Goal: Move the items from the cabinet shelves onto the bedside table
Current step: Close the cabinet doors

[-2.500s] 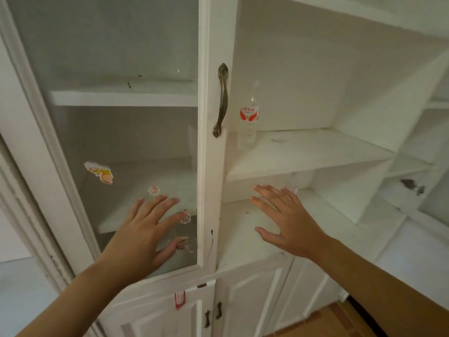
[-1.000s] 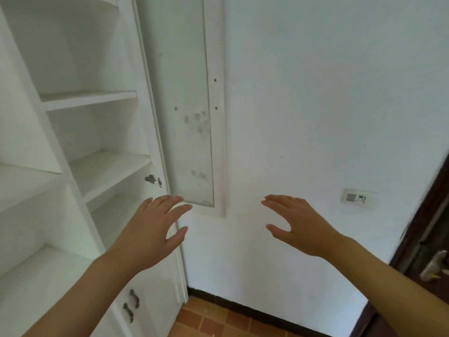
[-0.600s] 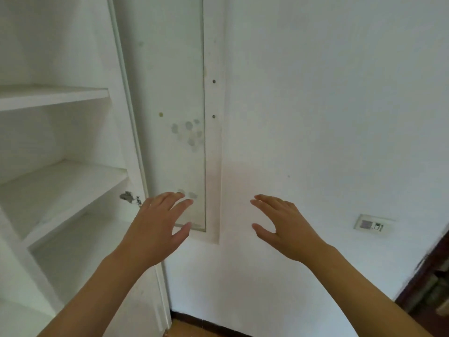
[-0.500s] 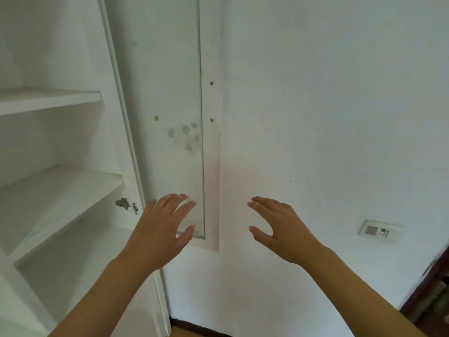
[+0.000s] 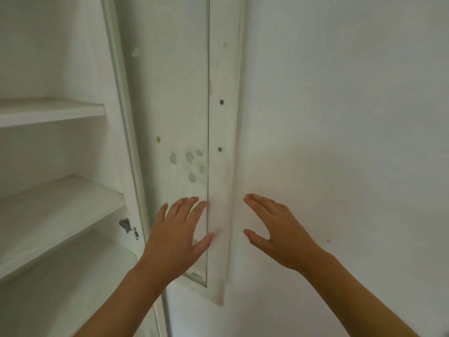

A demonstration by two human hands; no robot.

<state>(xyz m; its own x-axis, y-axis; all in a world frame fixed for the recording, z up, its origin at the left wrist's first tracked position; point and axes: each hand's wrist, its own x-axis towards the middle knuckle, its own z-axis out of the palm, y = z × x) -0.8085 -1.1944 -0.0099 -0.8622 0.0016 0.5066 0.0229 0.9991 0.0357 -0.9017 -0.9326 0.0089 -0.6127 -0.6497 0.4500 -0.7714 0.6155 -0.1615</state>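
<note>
While both hands spread wide and hold nothing, the left hand fronts the glass door; right hand at three o'clock; cabinet shelves at nine o'clock; no writing legible.

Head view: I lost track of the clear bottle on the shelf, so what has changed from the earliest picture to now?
The view swung right: the bottle and handled door left the frame; an open white glass-panelled cabinet door, bare white shelves and a white wall now show. Nothing was grasped or released. The left hand and right hand stay open and empty.
</note>
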